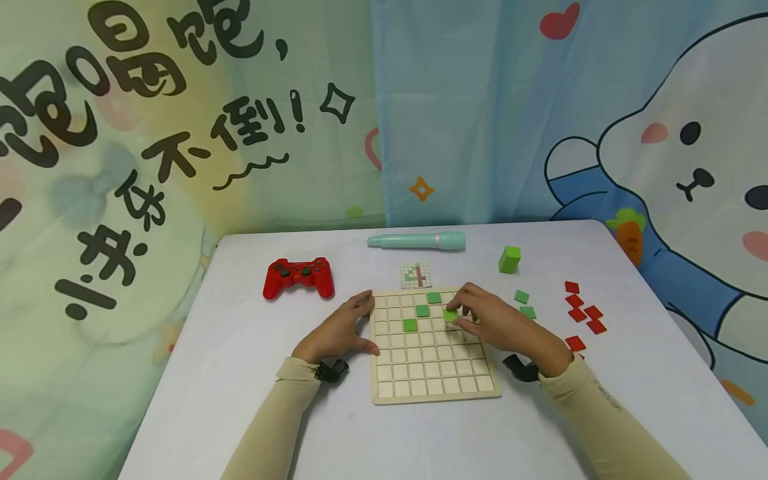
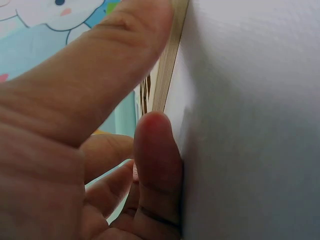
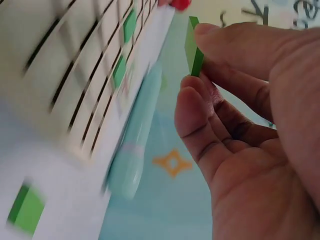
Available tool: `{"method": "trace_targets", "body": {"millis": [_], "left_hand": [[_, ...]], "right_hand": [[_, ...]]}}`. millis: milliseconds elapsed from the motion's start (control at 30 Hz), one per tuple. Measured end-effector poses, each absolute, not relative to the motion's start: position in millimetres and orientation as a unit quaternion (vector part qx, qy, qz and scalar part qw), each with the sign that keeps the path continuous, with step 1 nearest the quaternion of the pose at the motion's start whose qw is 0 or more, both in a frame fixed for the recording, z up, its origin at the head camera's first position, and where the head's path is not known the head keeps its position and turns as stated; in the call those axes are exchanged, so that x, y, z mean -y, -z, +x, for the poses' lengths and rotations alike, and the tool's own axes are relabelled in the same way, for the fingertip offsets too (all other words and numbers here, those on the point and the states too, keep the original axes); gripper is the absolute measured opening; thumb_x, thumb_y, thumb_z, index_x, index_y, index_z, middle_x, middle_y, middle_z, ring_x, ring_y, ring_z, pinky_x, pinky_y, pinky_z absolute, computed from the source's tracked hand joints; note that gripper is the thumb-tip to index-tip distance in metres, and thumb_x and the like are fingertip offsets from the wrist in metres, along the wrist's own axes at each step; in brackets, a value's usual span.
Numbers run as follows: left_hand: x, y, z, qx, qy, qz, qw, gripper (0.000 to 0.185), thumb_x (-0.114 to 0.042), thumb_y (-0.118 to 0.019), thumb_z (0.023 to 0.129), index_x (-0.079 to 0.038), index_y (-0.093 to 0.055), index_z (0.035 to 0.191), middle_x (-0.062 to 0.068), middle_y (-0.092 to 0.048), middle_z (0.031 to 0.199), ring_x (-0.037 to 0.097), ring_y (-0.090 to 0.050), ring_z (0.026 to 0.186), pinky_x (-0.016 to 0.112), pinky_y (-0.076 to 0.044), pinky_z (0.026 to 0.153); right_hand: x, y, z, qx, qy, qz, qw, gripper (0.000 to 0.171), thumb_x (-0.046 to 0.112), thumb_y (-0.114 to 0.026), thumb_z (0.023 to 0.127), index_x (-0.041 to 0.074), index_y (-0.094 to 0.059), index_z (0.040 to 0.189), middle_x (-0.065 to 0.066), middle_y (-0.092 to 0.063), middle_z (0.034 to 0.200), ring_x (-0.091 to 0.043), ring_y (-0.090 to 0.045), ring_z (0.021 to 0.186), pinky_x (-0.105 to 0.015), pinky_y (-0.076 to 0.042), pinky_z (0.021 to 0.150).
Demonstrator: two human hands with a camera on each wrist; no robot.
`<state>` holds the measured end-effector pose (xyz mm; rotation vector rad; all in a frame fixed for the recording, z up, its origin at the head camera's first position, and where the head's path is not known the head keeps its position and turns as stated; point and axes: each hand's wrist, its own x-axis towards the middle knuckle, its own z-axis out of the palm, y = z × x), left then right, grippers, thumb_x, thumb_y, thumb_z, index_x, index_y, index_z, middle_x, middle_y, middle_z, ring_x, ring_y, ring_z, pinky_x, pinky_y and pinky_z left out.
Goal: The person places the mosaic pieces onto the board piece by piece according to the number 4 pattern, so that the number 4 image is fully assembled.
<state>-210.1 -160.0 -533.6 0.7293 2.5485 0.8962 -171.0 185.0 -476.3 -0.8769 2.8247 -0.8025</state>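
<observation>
Over the blurred grid board [image 1: 433, 347] at centre frame, my right hand [image 1: 501, 325] pinches a green tile [image 3: 193, 46], while my left hand [image 1: 339, 330] rests flat-fingered against its left edge.

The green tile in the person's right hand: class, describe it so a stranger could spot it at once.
Find the wooden grid board at the middle of the white table. Over its upper right cells, the right hand pinches a green tile. The other green tiles lie flat and untouched; this one is held in fingertips.

Bright, even light; blurred wrist views
</observation>
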Motion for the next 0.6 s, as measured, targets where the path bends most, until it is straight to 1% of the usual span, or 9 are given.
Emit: {"method": "trace_targets", "body": {"millis": [67,167,367,500,600], "left_hand": [[160,533,-210,-0.897,-0.318,0.256,0.172,0.113,-0.032,-0.097,0.077,-0.003,-0.032,0.166,0.011,-0.022,0.179,0.034,-0.026,0.165,0.047,-0.034,0.131],[159,532,-209,-0.894,-0.323,0.256,0.174,0.113,-0.031,-0.097,0.077,-0.002,-0.032,0.166,0.012,-0.022,0.179,0.035,-0.026,0.165,0.047,-0.034,0.131],[159,529,-208,-0.894,-0.323,0.258,0.174,0.112,-0.032,-0.096,0.078,-0.001,-0.032,0.165,0.013,-0.023,0.179,0.037,-0.027,0.165,0.048,-0.034,0.131],[160,528,-208,-0.896,-0.318,0.257,0.173,0.112,-0.033,-0.095,0.079,-0.002,-0.033,0.166,0.013,-0.023,0.179,0.036,-0.029,0.164,0.048,-0.034,0.131],[160,528,-209,-0.896,-0.315,0.258,0.175,0.112,-0.034,-0.095,0.079,-0.003,-0.032,0.166,0.012,-0.023,0.179,0.036,-0.028,0.164,0.048,-0.034,0.131]], "right_hand": [[-172,477,-172,-0.913,0.256,-0.313,0.054,0.020,0.011,-0.074,0.100,0.008,-0.070,0.120,-0.007,-0.062,0.118,-0.007,-0.058,0.088,-0.025,-0.056,0.075],[-154,481,-171,-0.904,0.246,-0.341,0.078,0.020,0.014,-0.072,0.102,0.009,-0.069,0.122,-0.006,-0.060,0.118,-0.006,-0.058,0.087,-0.025,-0.057,0.077],[-124,494,-173,-0.897,0.226,-0.370,0.088,0.019,0.019,-0.072,0.103,0.011,-0.072,0.119,-0.002,-0.062,0.116,-0.006,-0.059,0.091,-0.026,-0.057,0.081],[-111,499,-175,-0.893,0.212,-0.384,0.099,0.018,0.017,-0.071,0.103,0.009,-0.073,0.119,-0.003,-0.063,0.117,-0.007,-0.060,0.093,-0.027,-0.057,0.083],[-105,501,-176,-0.891,0.210,-0.389,0.107,0.018,0.017,-0.071,0.103,0.008,-0.073,0.119,-0.003,-0.063,0.116,-0.006,-0.059,0.091,-0.026,-0.057,0.083]]}}
